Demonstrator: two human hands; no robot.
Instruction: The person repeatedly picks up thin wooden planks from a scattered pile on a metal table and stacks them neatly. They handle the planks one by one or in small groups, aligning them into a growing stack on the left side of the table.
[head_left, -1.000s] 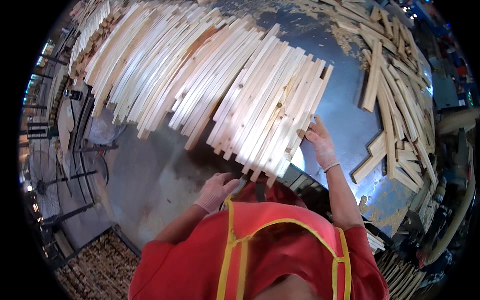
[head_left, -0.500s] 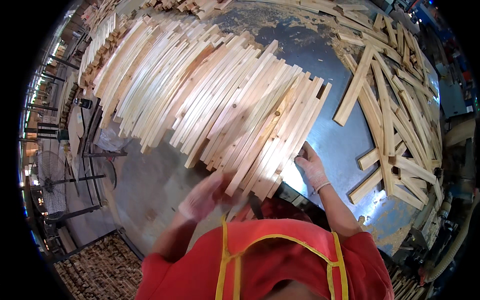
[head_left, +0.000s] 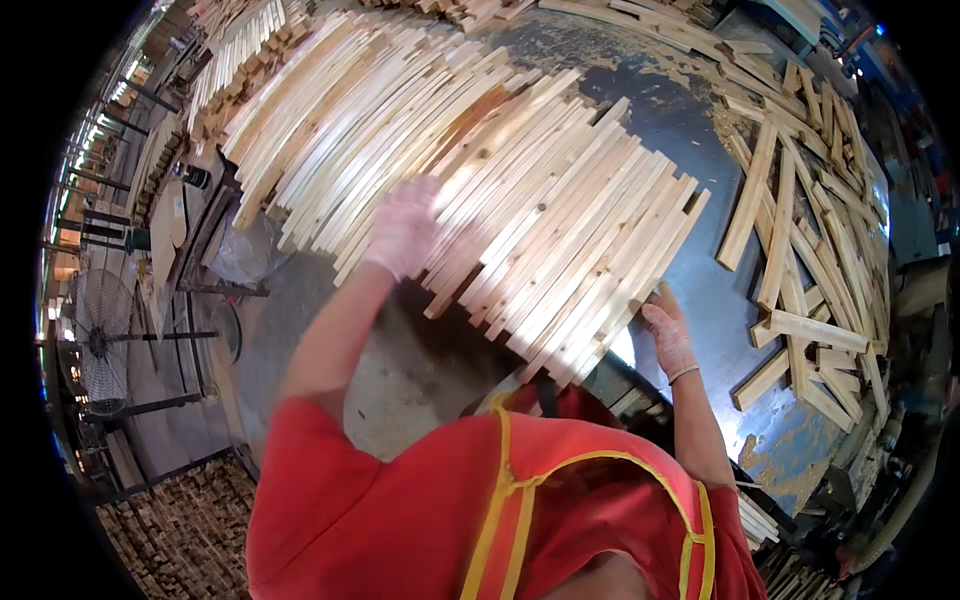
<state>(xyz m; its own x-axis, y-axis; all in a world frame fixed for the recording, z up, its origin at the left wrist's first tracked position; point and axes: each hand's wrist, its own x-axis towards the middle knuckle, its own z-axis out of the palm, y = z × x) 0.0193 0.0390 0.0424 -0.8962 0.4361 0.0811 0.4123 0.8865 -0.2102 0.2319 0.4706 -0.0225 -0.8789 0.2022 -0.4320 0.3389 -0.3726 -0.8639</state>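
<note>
I have both hands at the long row of pale wooden strips [head_left: 575,220], which lies side by side across the table [head_left: 680,262], reaching leftward from its bare metal top, with the nearest ends close to my apron [head_left: 600,440]. My left hand [head_left: 403,228] is over the near ends partway along the row, fingers blurred, so I cannot tell whether it grasps or only rests. My right hand [head_left: 668,330] is at the outermost strip, thumb and fingers bent by its side; whether they pinch it I cannot tell. Loose boards [head_left: 748,210] lie heaped toward the table's right edge. I judge the step in hand to be steadying or evening the row; the next move calls for level pressure from both sides, lest strips skew.
</note>
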